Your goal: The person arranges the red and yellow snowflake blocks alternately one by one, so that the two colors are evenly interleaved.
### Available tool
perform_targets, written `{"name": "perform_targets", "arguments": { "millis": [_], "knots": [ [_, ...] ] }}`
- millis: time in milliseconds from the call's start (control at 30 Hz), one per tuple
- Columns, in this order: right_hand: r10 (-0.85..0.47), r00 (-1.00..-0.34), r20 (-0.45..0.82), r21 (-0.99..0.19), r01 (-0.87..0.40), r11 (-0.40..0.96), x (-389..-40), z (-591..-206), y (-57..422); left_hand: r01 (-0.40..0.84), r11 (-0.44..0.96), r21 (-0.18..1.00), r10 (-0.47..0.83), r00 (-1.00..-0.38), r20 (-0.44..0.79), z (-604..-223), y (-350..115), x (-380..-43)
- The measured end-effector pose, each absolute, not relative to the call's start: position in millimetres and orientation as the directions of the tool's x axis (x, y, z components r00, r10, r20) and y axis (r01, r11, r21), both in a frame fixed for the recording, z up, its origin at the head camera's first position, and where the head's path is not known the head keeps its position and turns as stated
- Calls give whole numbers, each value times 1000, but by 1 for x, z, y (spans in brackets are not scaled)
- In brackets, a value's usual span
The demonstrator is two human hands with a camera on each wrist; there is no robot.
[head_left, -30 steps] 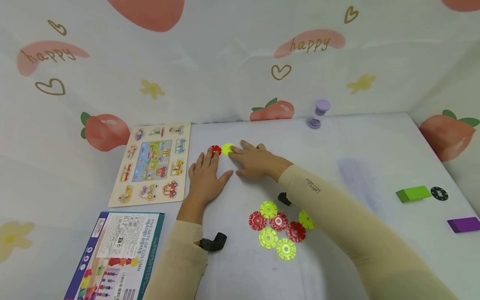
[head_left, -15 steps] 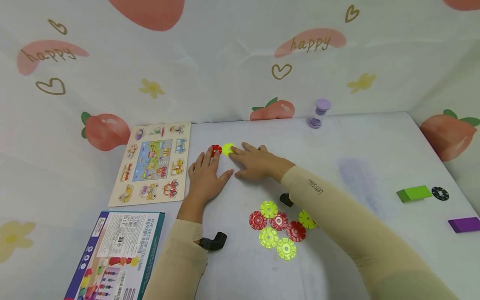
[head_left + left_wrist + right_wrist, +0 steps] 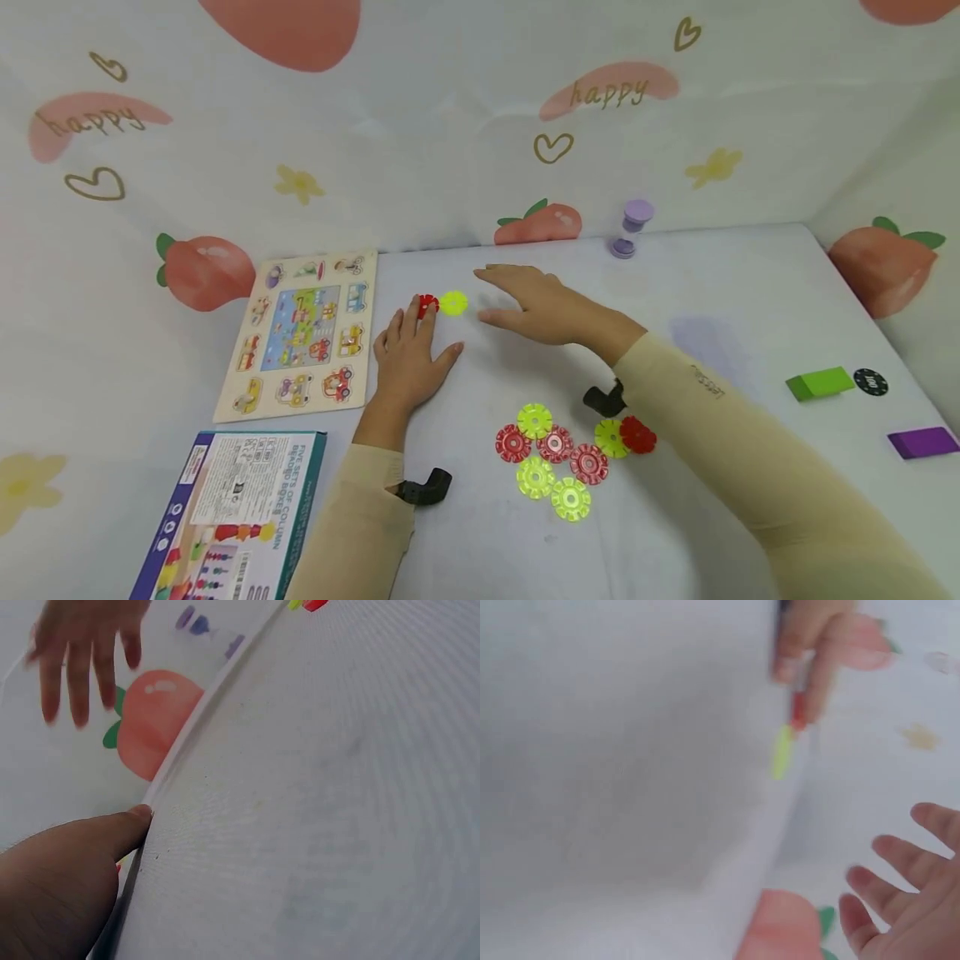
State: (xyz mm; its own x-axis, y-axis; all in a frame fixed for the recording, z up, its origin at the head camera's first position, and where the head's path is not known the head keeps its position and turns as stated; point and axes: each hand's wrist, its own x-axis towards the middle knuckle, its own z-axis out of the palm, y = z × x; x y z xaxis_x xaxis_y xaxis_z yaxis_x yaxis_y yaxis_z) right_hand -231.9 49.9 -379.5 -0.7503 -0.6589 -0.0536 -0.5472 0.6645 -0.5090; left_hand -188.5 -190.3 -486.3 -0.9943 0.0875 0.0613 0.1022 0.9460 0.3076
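The right cuff is beige and close-fitting, ending at the wrist of the bare right hand. On the elbow side of the right cuff, small dark lettering, not reliably legible, marks the right sleeve; farther from that cuff the cloth creases. Just beside the right cuff projects a black angled fitting. Well left of the right cuff, the left sleeve is likewise beige, with a black elbow-shaped bracket; the left hand is bare.
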Motion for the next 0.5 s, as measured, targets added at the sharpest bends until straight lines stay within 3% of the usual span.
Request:
{"name": "perform_targets", "arguments": {
  "millis": [200,333,500],
  "knots": [
    [-673,-738,41,-795,-432,426,-188,-378,109,177,936,303,158,-984,86,-488,-188,-185],
    [-656,-753,54,-847,-382,368,-155,-401,159,213,935,283,202,-977,67,-491,-184,-185],
    [-596,-800,-61,-891,-226,395,-117,-434,215,206,941,269,200,-978,52,-489,-183,-185]
  ]
}}
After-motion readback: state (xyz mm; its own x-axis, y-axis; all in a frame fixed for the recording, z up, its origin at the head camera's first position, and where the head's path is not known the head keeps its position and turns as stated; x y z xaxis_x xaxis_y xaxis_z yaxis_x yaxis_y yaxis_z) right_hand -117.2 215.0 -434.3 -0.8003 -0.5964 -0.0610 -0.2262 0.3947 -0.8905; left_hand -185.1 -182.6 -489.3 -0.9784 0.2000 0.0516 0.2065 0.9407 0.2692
